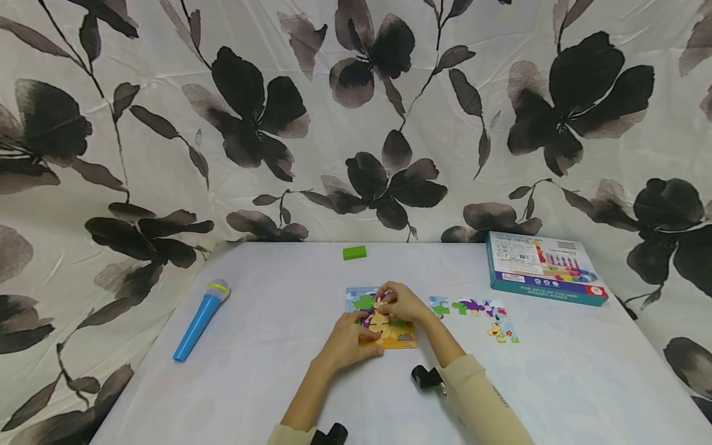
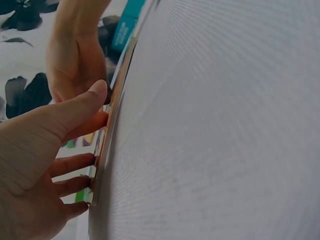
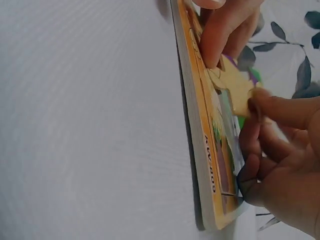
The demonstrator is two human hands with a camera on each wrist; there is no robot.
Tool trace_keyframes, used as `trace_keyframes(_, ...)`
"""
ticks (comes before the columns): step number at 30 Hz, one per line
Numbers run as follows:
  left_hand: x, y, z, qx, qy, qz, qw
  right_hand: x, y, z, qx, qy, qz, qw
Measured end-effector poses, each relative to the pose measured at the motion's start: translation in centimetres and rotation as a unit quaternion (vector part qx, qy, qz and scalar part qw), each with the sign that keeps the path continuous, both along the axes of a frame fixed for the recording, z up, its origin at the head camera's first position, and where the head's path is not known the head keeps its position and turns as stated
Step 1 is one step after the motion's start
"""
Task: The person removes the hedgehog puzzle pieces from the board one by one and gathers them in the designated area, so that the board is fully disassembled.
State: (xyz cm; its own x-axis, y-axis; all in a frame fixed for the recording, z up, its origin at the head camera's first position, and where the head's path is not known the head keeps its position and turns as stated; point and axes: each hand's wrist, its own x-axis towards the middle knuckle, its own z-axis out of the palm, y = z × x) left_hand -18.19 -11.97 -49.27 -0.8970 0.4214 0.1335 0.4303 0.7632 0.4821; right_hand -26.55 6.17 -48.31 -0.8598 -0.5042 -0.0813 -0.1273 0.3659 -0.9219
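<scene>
A jigsaw puzzle board (image 1: 408, 341) with an orange lower edge and a colourful picture lies flat on the table. My right hand (image 1: 405, 303) is over its upper part, pinching a yellow puzzle piece (image 3: 239, 95) between thumb and fingers. That piece is tilted up off the board, and beneath it part of the board's recess shows in the right wrist view. My left hand (image 1: 346, 343) rests along the board's left side with fingers spread, fingertips touching it. Loose puzzle pieces (image 1: 502, 324) lie right of the board, some joined together.
On the left lies a blue toy microphone (image 1: 202, 321). A green block (image 1: 354, 253) sits near the table's back edge. At the back right is a teal and white box (image 1: 547, 269). Behind the white-covered table (image 1: 267, 327) hangs a floral cloth (image 1: 311, 136).
</scene>
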Motion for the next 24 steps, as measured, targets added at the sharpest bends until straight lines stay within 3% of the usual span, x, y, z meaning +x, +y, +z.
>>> trace_keyframes(5, 0.0, 0.0, 0.0, 0.002, -0.001, 0.001, 1.0000, 0.6, 0.5, 0.3, -0.072, 0.020, -0.020, 0.9970)
trace_keyframes(13, 0.0, 0.1, 0.0, 0.011, -0.002, 0.002, 0.9999, 2.9, 2.4, 3.0, -0.110, 0.030, -0.067, 0.9912)
trace_keyframes(18, 0.0, 0.1, 0.0, 0.009, -0.006, 0.007, 0.9999, 2.5, 5.2, 1.8, -0.101, 0.036, -0.075, 0.9914)
trace_keyframes(24, 0.3, 0.0, 0.3, 0.013, -0.018, 0.017, 0.9996, 3.0, 9.3, 1.2, -0.047, 0.062, -0.073, 0.9943)
